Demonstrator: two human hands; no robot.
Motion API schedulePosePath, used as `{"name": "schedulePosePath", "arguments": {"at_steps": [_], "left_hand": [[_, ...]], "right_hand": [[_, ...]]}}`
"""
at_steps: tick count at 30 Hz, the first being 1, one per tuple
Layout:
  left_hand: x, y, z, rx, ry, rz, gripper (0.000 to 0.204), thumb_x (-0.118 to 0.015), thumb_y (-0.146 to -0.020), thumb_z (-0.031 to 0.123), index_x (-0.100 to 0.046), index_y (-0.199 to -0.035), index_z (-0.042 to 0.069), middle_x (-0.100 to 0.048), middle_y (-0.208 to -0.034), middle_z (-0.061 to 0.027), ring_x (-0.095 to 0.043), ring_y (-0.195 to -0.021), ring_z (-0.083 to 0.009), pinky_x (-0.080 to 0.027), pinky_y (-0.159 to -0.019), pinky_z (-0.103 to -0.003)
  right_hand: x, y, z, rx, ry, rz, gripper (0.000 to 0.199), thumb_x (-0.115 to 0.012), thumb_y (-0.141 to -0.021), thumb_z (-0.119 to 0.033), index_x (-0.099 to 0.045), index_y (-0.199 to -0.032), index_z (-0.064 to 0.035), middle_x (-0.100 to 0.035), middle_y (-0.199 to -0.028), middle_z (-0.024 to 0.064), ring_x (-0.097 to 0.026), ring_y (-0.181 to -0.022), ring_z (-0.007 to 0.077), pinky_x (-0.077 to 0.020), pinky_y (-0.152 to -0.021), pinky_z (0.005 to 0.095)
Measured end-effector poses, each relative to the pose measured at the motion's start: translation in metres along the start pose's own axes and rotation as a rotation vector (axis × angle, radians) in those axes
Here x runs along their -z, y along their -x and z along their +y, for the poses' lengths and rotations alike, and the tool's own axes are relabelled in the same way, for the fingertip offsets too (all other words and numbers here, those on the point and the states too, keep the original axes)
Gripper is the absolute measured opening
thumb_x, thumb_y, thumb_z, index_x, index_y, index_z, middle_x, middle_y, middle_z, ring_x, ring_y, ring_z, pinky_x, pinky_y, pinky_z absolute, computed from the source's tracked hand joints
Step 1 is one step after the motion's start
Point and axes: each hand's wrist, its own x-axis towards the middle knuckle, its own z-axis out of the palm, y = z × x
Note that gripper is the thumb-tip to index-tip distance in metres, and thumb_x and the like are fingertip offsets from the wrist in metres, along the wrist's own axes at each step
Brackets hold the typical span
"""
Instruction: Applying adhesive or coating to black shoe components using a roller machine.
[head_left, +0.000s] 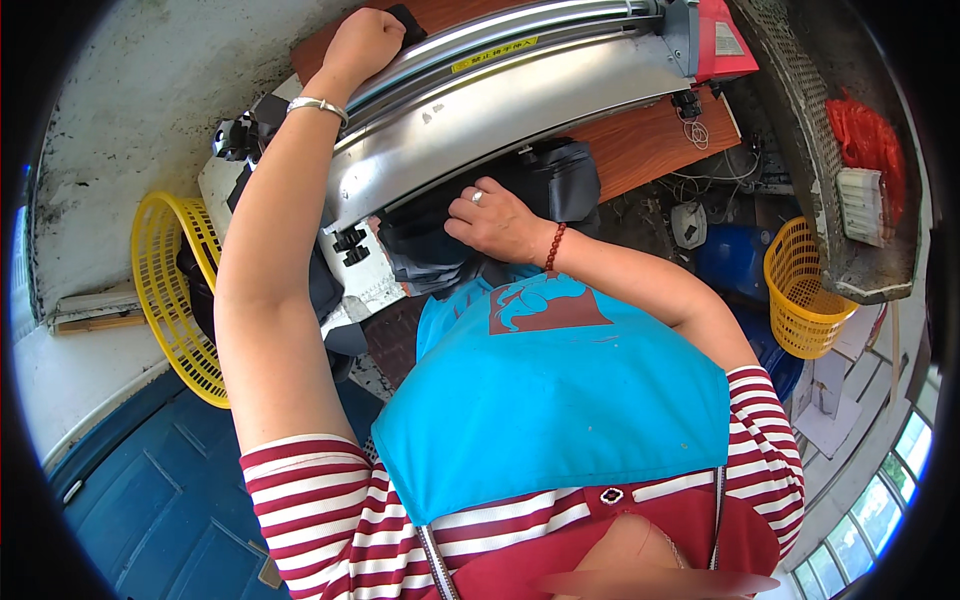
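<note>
A long silver roller machine [500, 120] with a red and grey end cap lies across the bench. My left arm reaches over its left end, and my left hand [365, 47] is closed on its far side, next to a black piece [405, 22]; what the fingers hold is hidden. Black sheet material [430, 225], in folded layers, lies along the machine's near edge in front of my apron. My right hand [497, 220] rests there with curled fingers gripping the sheet's upper layer. A blue apron [560, 390] covers my lap.
A yellow basket [150, 290] with dark contents stands at the left, beside a blue door [180, 500]. Another yellow basket [812, 335] and a blue drum [735, 262] are at the right. Loose cables [735, 178] hang under the brown bench top [650, 145]. A concrete post [800, 120] rises at the right.
</note>
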Motion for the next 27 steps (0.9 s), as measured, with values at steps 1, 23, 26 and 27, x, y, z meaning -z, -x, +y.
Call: {"name": "schedulePosePath", "arguments": {"at_steps": [1,23,26,27], "left_hand": [[0.002,0.000,0.002,0.001,0.000,0.000,0.029,-0.059,-0.092,0.017,-0.078,-0.110,0.004,-0.076,-0.109,-0.0186,-0.072,-0.102,-0.0326,-0.052,-0.098,-0.039],[0.020,0.020,0.029,0.183,0.127,-0.282,0.065,-0.050,-0.097,0.052,-0.075,-0.101,-0.007,-0.073,-0.100,-0.0274,-0.071,-0.096,-0.0393,-0.051,-0.091,-0.044],[0.021,0.017,0.029,0.219,0.165,-0.333,0.061,-0.051,-0.100,0.052,-0.075,-0.106,-0.004,-0.075,-0.096,-0.0184,-0.069,-0.089,-0.0263,-0.051,-0.087,-0.037],[0.020,0.015,0.027,0.231,0.154,-0.347,0.061,-0.051,-0.100,0.052,-0.075,-0.106,-0.004,-0.075,-0.096,-0.0184,-0.069,-0.089,-0.0263,-0.051,-0.087,-0.037]], "right_hand": [[-0.001,0.000,0.000,-0.010,0.021,-0.002,0.004,-0.061,-0.080,-0.018,-0.060,-0.077,-0.0148,-0.054,-0.079,0.0013,-0.058,-0.082,0.0191,-0.0435,-0.077,0.0348],[0.070,-0.051,0.080,-1.097,-0.846,0.172,0.016,-0.067,-0.094,-0.008,-0.065,-0.108,0.0001,-0.073,-0.082,0.0067,-0.069,-0.076,0.0132,-0.0542,-0.071,0.0288],[0.069,-0.059,0.089,-0.964,-0.583,0.152,0.015,-0.068,-0.094,-0.013,-0.066,-0.105,-0.0048,-0.074,-0.087,0.0094,-0.072,-0.080,0.0247,-0.0561,-0.074,0.0361],[0.071,-0.058,0.090,-0.893,-0.342,0.120,0.014,-0.069,-0.093,-0.015,-0.067,-0.103,-0.0064,-0.074,-0.091,0.0110,-0.072,-0.081,0.0292,-0.0565,-0.075,0.0388]]}}
